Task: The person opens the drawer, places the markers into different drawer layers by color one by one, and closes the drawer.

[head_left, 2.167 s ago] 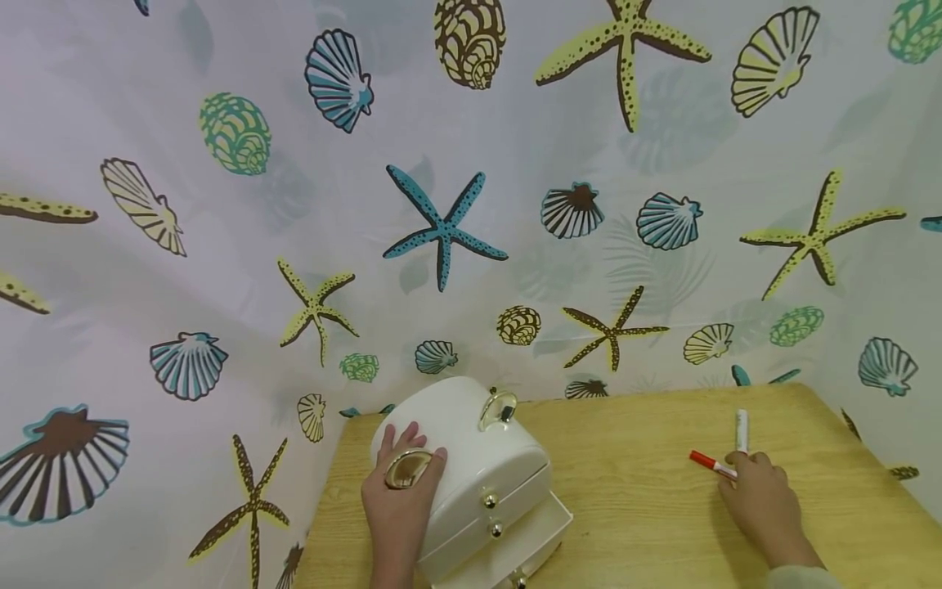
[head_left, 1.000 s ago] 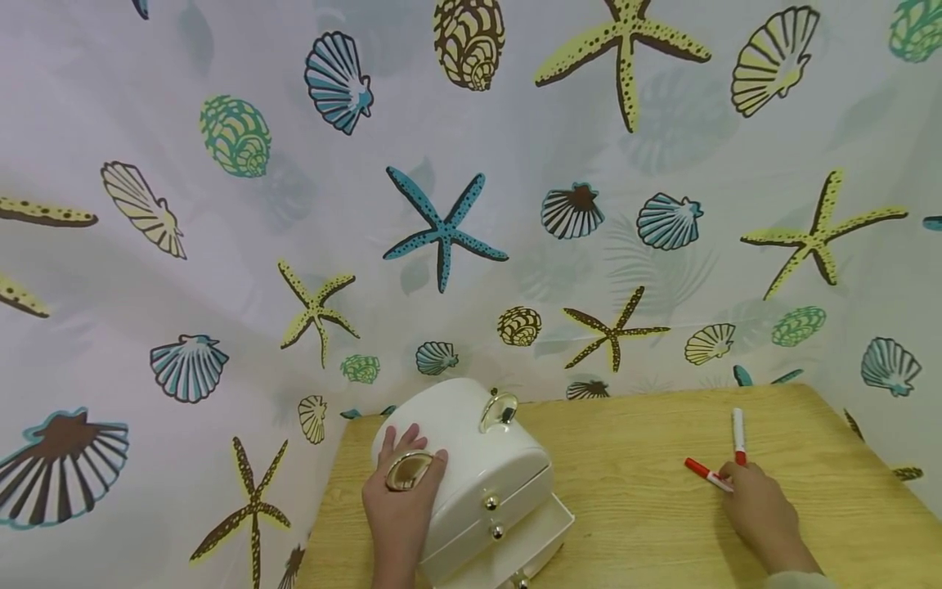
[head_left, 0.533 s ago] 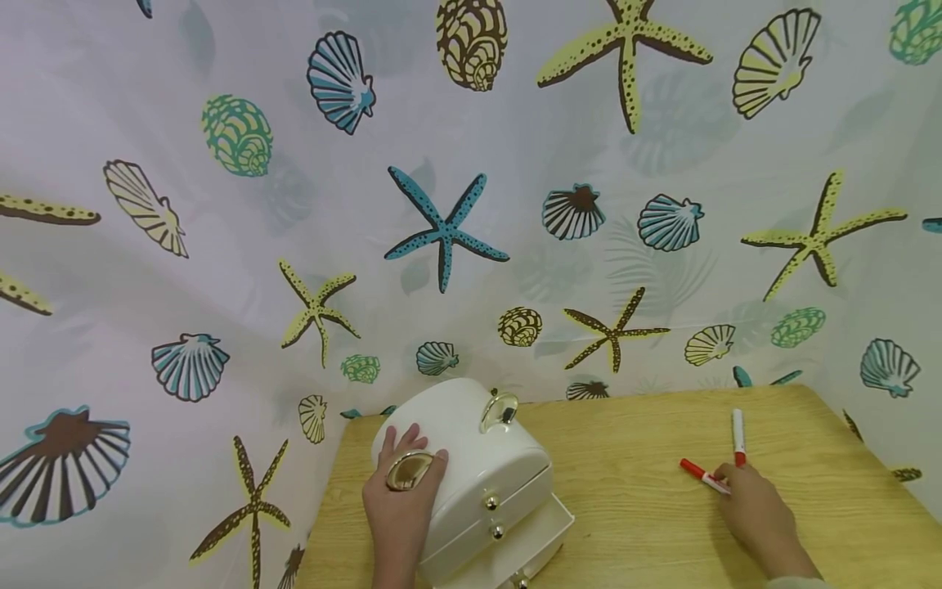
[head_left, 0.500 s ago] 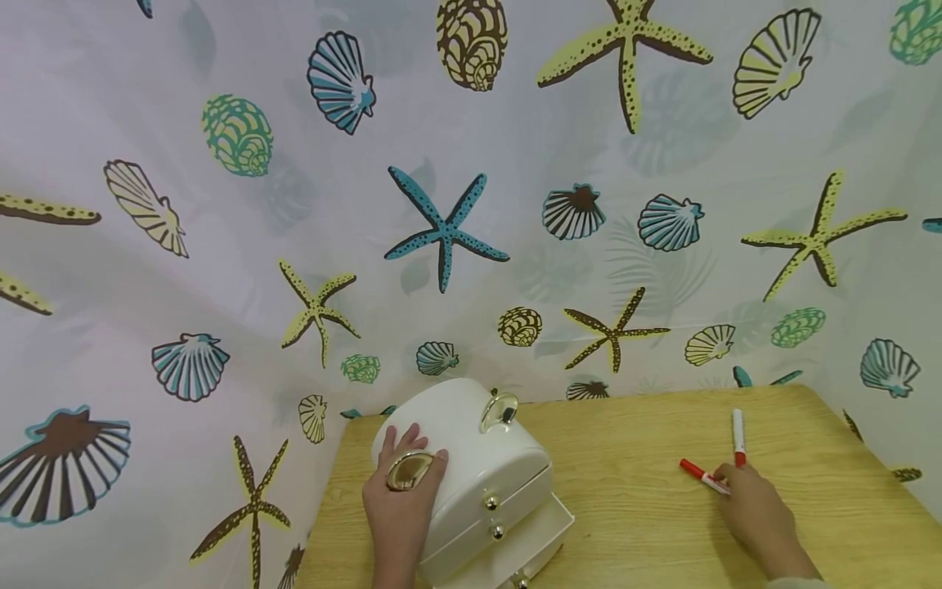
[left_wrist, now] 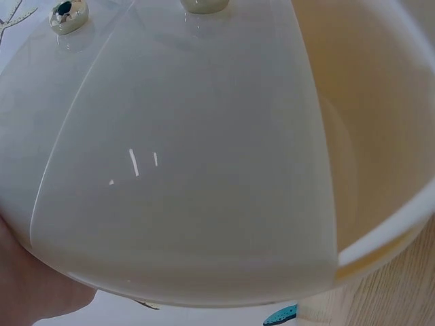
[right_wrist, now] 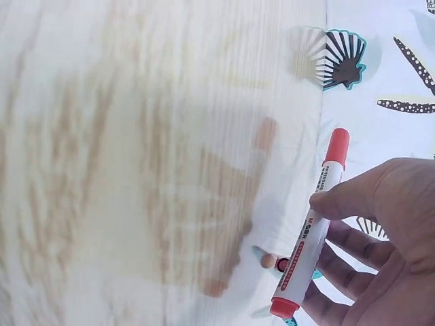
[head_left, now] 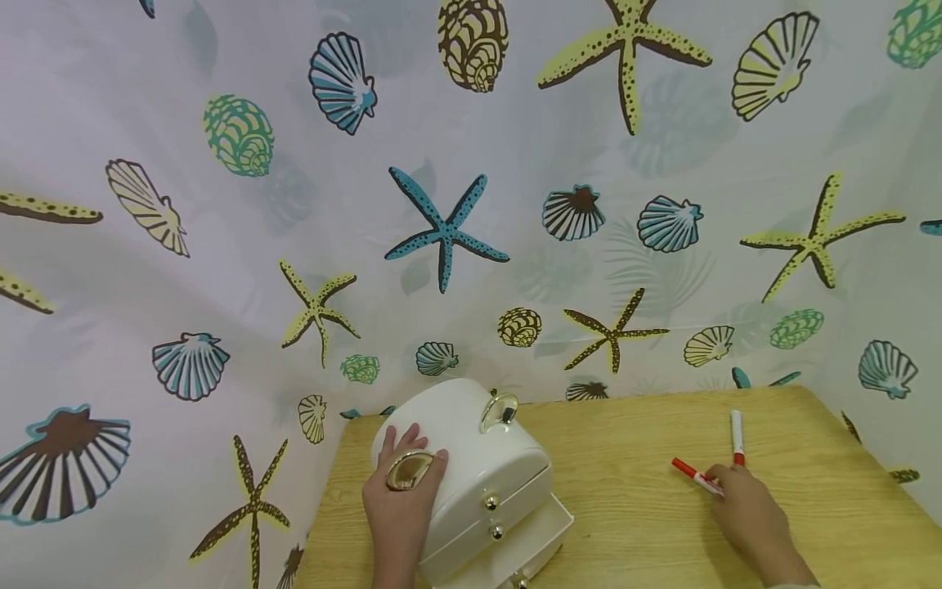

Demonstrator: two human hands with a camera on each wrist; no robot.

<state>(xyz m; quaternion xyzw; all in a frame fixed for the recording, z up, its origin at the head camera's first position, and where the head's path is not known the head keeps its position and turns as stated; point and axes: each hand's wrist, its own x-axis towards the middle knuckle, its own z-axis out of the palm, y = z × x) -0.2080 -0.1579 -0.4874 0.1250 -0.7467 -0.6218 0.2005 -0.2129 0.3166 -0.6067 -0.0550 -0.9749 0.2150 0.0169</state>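
Observation:
My left hand (head_left: 401, 499) rests on the curved top of a white drawer box (head_left: 471, 446), fingers spread, with a gold oval ear (head_left: 409, 472) between thumb and fingers. In the left wrist view only part of that hand (left_wrist: 37, 292) shows beside the glossy drawer fronts (left_wrist: 183, 149). Over the table at right, my right hand (head_left: 751, 511) holds a red-capped whiteboard marker (head_left: 692, 473). The right wrist view shows this marker (right_wrist: 309, 238) pinched between thumb and fingers, cap pointing away. Just beyond the hand lies a second white marker (head_left: 737, 433) with a red end.
The box's lowest drawer (head_left: 526, 544) stands pulled out toward the right front. Gold knobs (head_left: 491, 502) stick out from its drawers. A wooden table (head_left: 625, 458) carries everything. A shell-and-starfish patterned curtain (head_left: 515, 270) closes off the back and sides.
My right hand has shifted slightly left and nearer with its marker, uncovering the second marker's red end. The left hand and the box keep their places.

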